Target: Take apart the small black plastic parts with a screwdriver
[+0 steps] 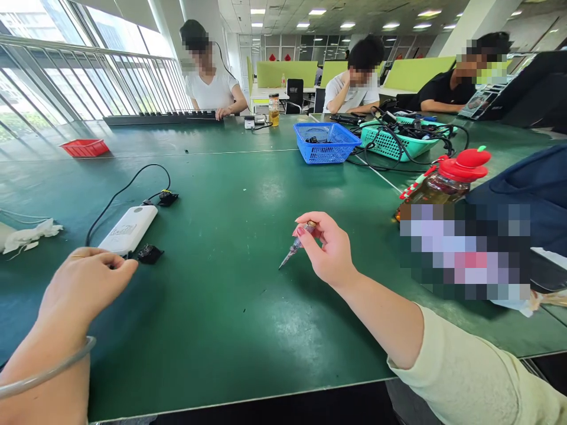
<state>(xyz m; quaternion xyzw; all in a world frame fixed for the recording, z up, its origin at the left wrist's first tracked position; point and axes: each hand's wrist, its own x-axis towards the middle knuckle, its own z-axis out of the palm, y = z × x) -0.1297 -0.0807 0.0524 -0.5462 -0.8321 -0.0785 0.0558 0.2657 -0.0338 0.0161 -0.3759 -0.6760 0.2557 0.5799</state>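
Observation:
My right hand [326,248] is closed around a small screwdriver [294,249] with a clear handle. Its metal tip slants down to the left, close above or against the green tabletop; I cannot tell which. At the left, my left hand [88,280] has its fingers pressed together by the near end of a white power bank [129,229]. Something small and dark shows at the fingertips, mostly hidden by them. A black cable [116,192] loops around the power bank's far side. One small black part [150,254] lies just right of my left fingertips, another [168,198] near the bank's far end.
A red tray [84,147] lies far left, with crumpled white tissue [33,236] nearer. Blue [328,154] and green [390,147] baskets hold cables at the back. A red-lidded bottle [447,180] and dark bag [527,189] stand right. Several people sit across the table.

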